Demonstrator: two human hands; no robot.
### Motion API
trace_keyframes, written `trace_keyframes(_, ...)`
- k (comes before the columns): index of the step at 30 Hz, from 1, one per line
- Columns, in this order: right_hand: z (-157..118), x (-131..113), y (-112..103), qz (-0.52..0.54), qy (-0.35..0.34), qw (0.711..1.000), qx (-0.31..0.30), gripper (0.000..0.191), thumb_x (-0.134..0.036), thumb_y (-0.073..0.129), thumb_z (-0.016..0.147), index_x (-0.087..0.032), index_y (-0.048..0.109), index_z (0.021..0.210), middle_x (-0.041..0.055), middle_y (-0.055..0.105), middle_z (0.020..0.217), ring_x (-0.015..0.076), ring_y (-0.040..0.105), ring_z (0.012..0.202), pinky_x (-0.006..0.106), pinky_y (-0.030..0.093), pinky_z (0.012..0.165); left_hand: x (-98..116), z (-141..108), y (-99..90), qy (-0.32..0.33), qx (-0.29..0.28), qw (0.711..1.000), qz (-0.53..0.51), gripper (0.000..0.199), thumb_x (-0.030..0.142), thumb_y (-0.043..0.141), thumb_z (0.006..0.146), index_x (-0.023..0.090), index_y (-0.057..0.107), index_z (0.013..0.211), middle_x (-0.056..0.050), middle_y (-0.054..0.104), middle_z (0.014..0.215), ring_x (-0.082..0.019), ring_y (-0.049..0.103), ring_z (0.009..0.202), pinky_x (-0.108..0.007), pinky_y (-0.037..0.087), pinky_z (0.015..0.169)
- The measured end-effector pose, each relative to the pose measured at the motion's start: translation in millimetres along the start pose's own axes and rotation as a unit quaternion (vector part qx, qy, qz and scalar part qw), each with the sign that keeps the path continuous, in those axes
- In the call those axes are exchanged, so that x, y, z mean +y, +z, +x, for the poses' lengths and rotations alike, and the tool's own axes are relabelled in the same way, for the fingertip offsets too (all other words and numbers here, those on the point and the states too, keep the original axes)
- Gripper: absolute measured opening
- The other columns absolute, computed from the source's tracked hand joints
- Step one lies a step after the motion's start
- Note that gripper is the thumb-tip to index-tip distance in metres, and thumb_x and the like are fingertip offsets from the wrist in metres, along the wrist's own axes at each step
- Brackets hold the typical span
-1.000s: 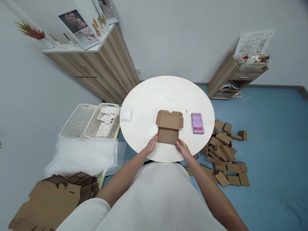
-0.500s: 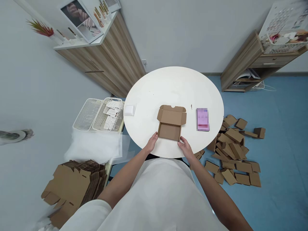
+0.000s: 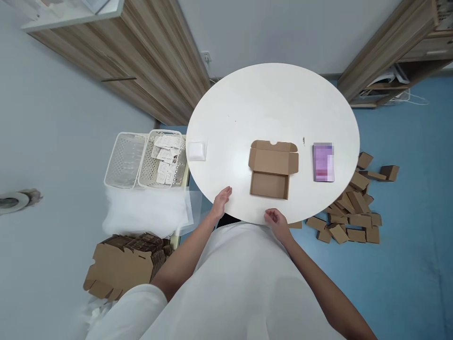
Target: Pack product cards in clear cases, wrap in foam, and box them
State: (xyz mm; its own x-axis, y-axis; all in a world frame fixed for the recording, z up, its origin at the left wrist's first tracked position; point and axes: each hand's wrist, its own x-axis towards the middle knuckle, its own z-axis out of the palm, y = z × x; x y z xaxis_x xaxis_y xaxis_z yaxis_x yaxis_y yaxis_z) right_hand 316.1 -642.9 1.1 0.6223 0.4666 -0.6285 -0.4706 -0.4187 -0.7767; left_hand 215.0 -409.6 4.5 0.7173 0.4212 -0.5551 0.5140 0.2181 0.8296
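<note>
A small brown cardboard box (image 3: 269, 185) stands on the white table (image 3: 244, 94) with its lid folded back and its inside bare. My left hand (image 3: 221, 202) is at the table's near edge, left of the box and apart from it, with its fingers stretched out and nothing in them. Just below the box, my right hand (image 3: 278, 223) has its fingers curled in, and nothing shows between them. To the right of the box lies a purple pack (image 3: 323, 162), its face blurred.
A small white packet (image 3: 197, 151) lies at the table's left edge. Left of the table are white baskets (image 3: 145, 172), white plastic sheets (image 3: 146, 212) and a stack of flat cardboard (image 3: 123, 267). Several folded boxes (image 3: 360, 220) cover the floor at right. A wooden cabinet (image 3: 159, 61) stands behind.
Both hands have let go of the cardboard box and drawn away from it, the left one outward, the right one back toward me. The view has tilted down and shifted left.
</note>
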Motion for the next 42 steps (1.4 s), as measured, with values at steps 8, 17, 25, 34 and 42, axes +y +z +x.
trace_keyframes(8, 38.0, -64.2, 122.9, -0.074, -0.010, 0.990, -0.117, 0.038, -0.043, 0.059, 0.070, -0.020, 0.058, 0.100, 0.0061, 0.063, 0.097, 0.0174, 0.058, 0.087, 0.034, 0.045, 0.083, 11.5, 28.8, -101.8, 0.064, 0.150, 0.986, 0.042, 0.062, 0.057, 0.037, 0.082, 0.020, 0.034, 0.132, -0.007, 0.028, 0.142, -0.023, 0.026, 0.130, -0.036, 0.027, 0.105)
trace_keyframes(17, 142.7, -150.2, 209.7, -0.055, -0.032, 0.994, -0.089, 0.064, -0.052, 0.053, 0.074, -0.031, 0.033, 0.131, 0.0009, 0.029, 0.142, 0.0200, 0.030, 0.128, 0.038, 0.031, 0.102, 53.5, 96.6, -164.7, 0.054, 0.147, 0.984, 0.081, 0.064, 0.057, 0.024, 0.086, 0.022, 0.016, 0.139, -0.005, 0.013, 0.147, -0.020, 0.012, 0.135, -0.037, 0.014, 0.109)
trace_keyframes(25, 146.2, -163.5, 252.5, -0.062, -0.054, 0.989, -0.122, 0.074, -0.053, 0.050, 0.076, -0.031, 0.016, 0.138, -0.0026, 0.016, 0.147, 0.0176, 0.016, 0.134, 0.039, 0.021, 0.108, 58.9, 105.9, -162.9, 0.064, 0.145, 0.974, 0.164, 0.055, 0.046, 0.030, 0.088, 0.021, 0.023, 0.137, -0.005, 0.020, 0.145, -0.022, 0.011, 0.135, -0.041, 0.010, 0.109)
trace_keyframes(34, 143.0, -137.5, 233.6, -0.077, -0.053, 0.993, -0.070, 0.058, -0.040, 0.057, 0.073, -0.026, 0.042, 0.127, 0.0020, 0.042, 0.134, 0.0190, 0.041, 0.120, 0.039, 0.033, 0.101, 32.0, 97.8, -155.2, 0.062, 0.172, 0.983, 0.014, 0.037, 0.034, 0.046, 0.083, 0.017, 0.050, 0.116, -0.010, 0.056, 0.117, -0.020, 0.053, 0.107, -0.035, 0.041, 0.091)
trace_keyframes(42, 108.9, -101.6, 186.2, -0.052, -0.023, 0.996, -0.074, 0.053, -0.033, 0.063, 0.067, -0.020, 0.053, 0.118, 0.0071, 0.052, 0.125, 0.0203, 0.048, 0.114, 0.037, 0.039, 0.096, 6.6, 63.2, -114.1, -0.069, 0.207, 0.966, -0.136, 0.038, 0.023, 0.064, 0.070, 0.017, 0.052, 0.106, -0.012, 0.056, 0.110, -0.015, 0.059, 0.082, -0.025, 0.049, 0.062)
